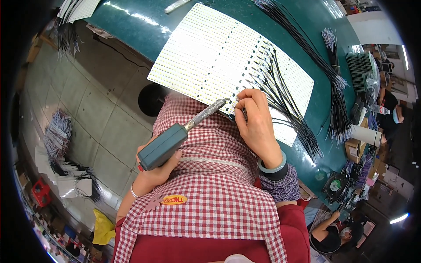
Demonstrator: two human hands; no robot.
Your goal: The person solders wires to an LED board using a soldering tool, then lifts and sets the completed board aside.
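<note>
My left hand [161, 168] is wrapped round the green-grey handle of a soldering iron [164, 147]. Its metal tip reaches the near edge of a white panel [188, 57] covered in rows of small yellowish pads. Close to that tip, my right hand [255, 120] has its thumb and fingers pinched together over the panel's edge; what they pinch is hidden, though it may be a thin wire end. A row of black wires [280, 96] fans out across the panel, their ends lying along a line of dark marks.
The panel lies on a green table [131, 26], overhanging its near edge. Bundles of black wires [335, 94] lie at the right, near a small fan [335, 185]. Wired panels hang at the left over a tiled floor [105, 118]. Other people sit at the far right.
</note>
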